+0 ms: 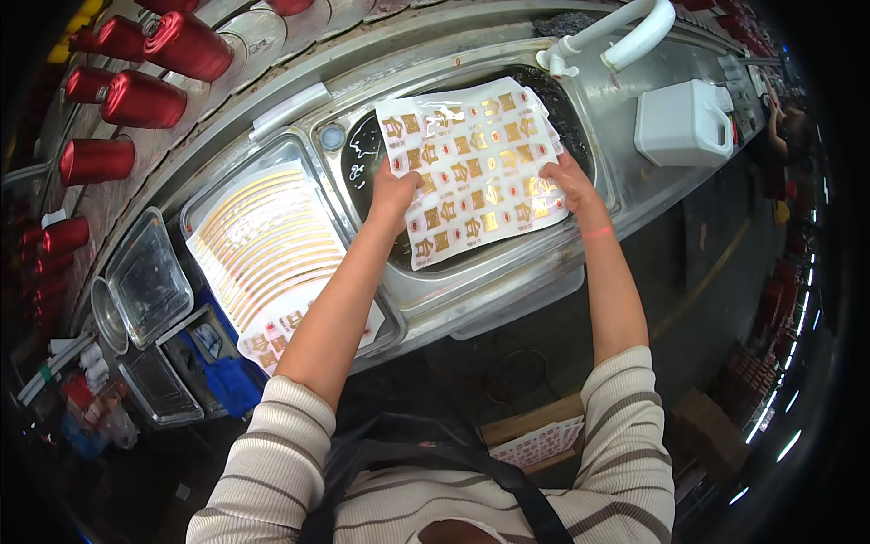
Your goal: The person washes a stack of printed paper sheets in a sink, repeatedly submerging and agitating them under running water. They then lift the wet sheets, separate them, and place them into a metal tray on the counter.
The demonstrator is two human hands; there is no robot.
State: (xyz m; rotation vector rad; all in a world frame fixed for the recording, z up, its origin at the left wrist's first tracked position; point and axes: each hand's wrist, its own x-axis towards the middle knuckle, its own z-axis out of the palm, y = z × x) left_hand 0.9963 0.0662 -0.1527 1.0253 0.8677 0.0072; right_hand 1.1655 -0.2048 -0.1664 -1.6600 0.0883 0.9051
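Between my two hands a white sheet [478, 166] is stretched out, printed with rows of gold characters and small red marks; it looks like a sheet of decals. My left hand [393, 194] pinches its left edge, thumb on top. On the opposite edge my right hand [571, 184] grips it the same way. Beneath the sheet is a steel sink [426, 288] with dark, wet-looking contents, mostly hidden by it. Another edge of paper shows behind the sheet's right side, so there may be more than one.
Left of the sink, a tray [391, 328] holds sheets with curved gold stripes [263, 245]. A white faucet [625, 36] arches over the far right corner, near a white jug [681, 124]. Red bottles [145, 98] line the conveyor at far left. Clear trays [150, 276] lean below them.
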